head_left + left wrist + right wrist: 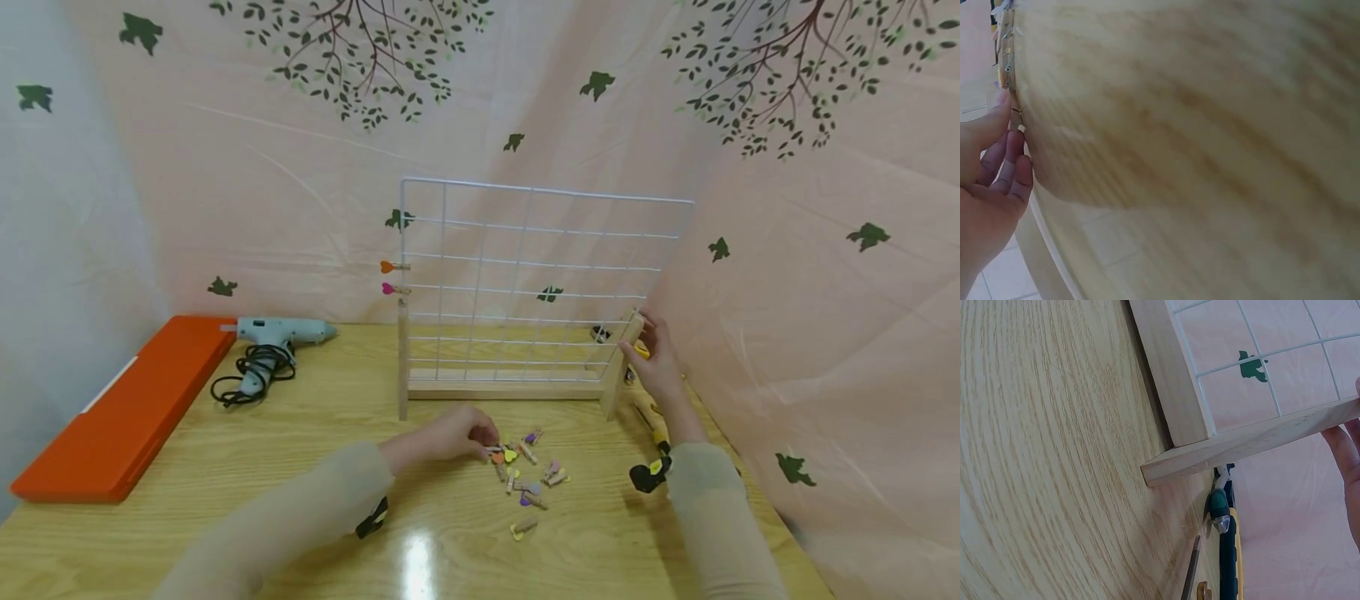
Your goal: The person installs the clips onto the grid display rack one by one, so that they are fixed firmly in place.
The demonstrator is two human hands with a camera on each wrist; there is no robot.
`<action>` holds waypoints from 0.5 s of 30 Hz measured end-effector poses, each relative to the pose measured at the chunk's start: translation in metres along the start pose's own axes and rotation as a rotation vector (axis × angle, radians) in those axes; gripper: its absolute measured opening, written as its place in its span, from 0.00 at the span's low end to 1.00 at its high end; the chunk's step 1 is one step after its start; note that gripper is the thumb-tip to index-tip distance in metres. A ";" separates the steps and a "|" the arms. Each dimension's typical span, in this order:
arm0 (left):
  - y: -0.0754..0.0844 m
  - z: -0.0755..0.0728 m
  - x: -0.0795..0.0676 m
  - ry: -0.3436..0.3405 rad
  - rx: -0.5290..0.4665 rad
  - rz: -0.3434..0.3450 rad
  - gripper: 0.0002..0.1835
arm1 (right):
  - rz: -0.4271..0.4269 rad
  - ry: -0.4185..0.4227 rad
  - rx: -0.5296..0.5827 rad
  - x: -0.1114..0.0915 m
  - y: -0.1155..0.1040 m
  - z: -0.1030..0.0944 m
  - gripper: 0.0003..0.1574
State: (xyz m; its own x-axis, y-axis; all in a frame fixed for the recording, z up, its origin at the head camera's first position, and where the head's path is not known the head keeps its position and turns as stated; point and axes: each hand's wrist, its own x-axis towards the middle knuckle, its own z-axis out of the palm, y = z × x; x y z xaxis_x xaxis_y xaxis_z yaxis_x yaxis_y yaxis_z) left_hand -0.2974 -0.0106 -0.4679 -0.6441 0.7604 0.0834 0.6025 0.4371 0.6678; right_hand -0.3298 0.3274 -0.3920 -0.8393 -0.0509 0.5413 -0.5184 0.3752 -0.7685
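Observation:
A white wire grid (525,250) stands in a wooden frame (502,390). My right hand (660,362) grips the frame's right wooden post (1254,440), thumb on the near side and fingers behind. Small wooden clothespins with coloured hearts (534,487) lie scattered in front of the frame. My left hand (446,433) is at the pile's left edge, thumb and fingertips pinching a small clothespin (494,450); its far end is partly hidden. An orange heart clothespin (387,267) and a pink heart clothespin (388,289) are clipped to the grid's left edge.
At the left, a pale blue glue gun (281,333) with a coiled black cord lies next to an orange case (120,417). Tools, including one with a yellow handle (660,437), lie right of the frame. A patterned cloth (300,183) hangs behind the table.

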 end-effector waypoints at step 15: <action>-0.006 -0.005 -0.011 -0.050 -0.026 0.015 0.14 | 0.041 -0.004 -0.004 0.000 -0.001 -0.001 0.37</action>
State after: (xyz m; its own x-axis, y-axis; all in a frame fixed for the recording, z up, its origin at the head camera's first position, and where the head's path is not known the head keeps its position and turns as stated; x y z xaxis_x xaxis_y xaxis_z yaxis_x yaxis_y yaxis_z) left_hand -0.2966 -0.0239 -0.4688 -0.6106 0.7899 0.0567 0.5987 0.4135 0.6860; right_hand -0.3288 0.3274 -0.3909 -0.8603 -0.0394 0.5083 -0.4833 0.3804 -0.7884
